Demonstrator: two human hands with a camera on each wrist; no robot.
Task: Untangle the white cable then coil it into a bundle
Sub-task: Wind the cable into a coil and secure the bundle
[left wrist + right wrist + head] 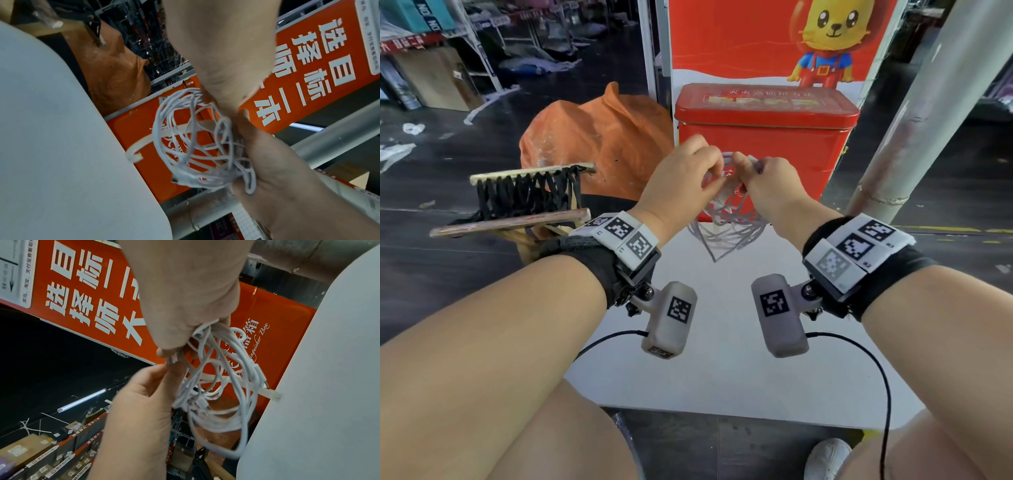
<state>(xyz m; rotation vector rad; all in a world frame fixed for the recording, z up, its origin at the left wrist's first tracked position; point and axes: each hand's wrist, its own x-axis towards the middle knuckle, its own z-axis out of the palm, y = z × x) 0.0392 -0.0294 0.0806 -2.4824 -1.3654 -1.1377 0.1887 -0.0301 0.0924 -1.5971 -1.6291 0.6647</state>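
Note:
The white cable is a loose tangle of several loops, hanging in the air above the white table. My right hand grips the top of the bunch in its curled fingers. Close on its left, my left hand pinches a strand at the same spot. In the left wrist view the cable dangles between my left hand above and the right hand below. The right wrist view has the loops hanging from my right hand, while the left hand pinches a strand beside them.
A red tin box stands just behind the hands at the table's far edge. An orange sack and a wooden frame with black lacing are at the left. A grey pillar rises at the right.

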